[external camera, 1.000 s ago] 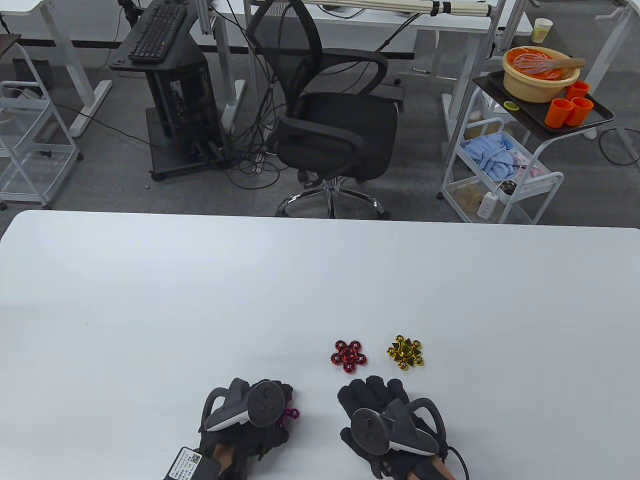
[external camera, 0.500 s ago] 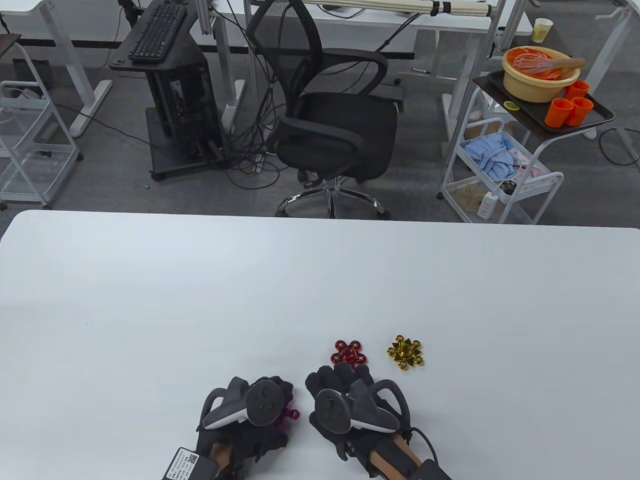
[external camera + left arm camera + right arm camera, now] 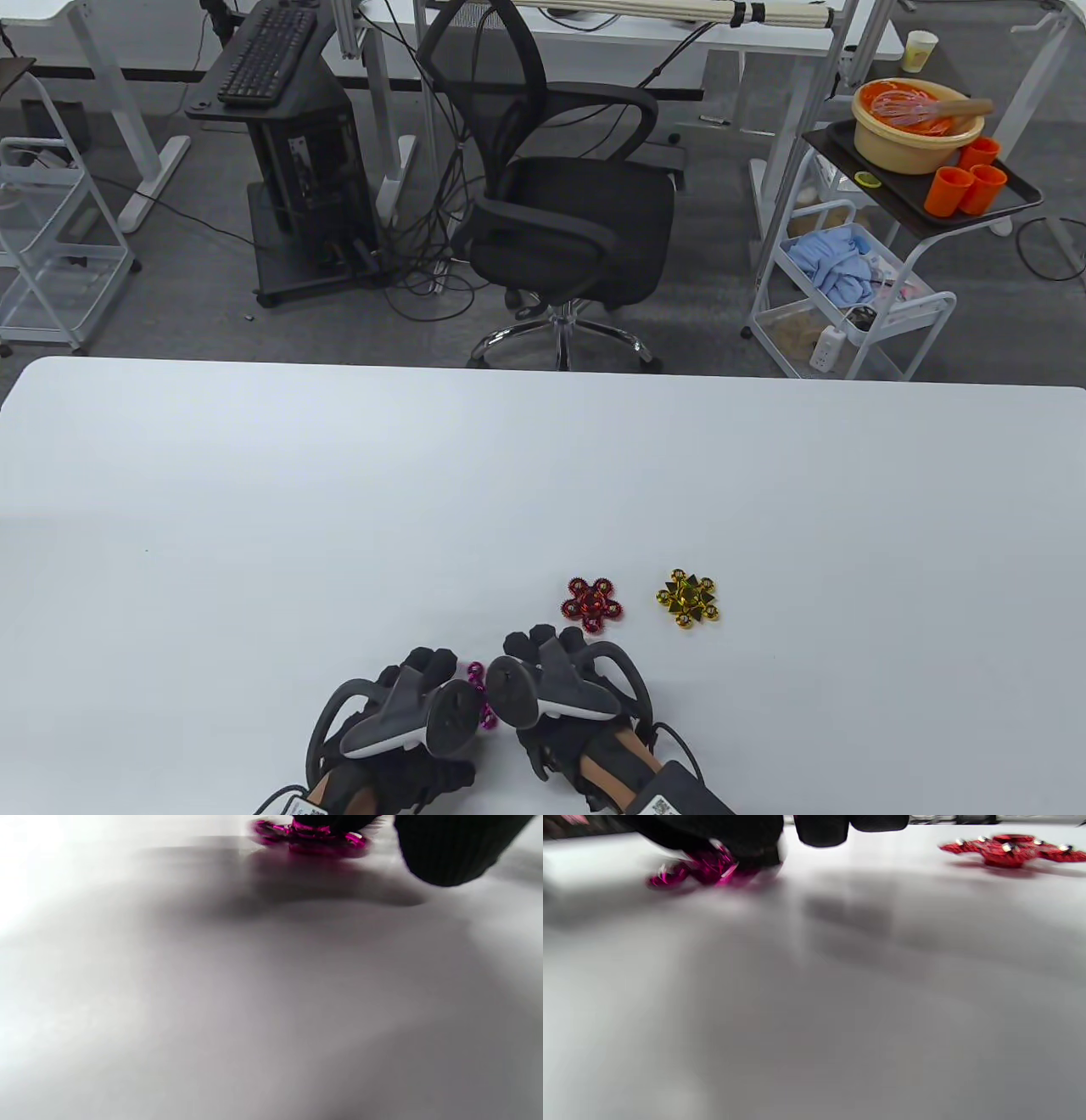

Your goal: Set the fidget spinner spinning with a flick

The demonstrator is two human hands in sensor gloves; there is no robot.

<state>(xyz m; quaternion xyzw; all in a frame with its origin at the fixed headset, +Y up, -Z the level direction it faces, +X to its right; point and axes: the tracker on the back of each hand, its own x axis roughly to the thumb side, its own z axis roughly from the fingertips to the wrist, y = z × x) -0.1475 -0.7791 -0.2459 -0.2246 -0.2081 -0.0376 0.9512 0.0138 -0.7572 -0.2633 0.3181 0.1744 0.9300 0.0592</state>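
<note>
Spinners: I am seeing three, one pink spinner (image 3: 478,696), one red spinner (image 3: 592,604) and one gold spinner (image 3: 688,598).
Writing: a label is showing at my wrist, too small to read.
Pink spinner: it is looking shiny and blurry, lying on the white table (image 3: 254,509) between my hands.
My left hand (image 3: 407,722): it is pressing down on the pink spinner.
My right hand (image 3: 551,688): its fingers are touching the pink spinner; I cannot tell if it is gripping.
</note>
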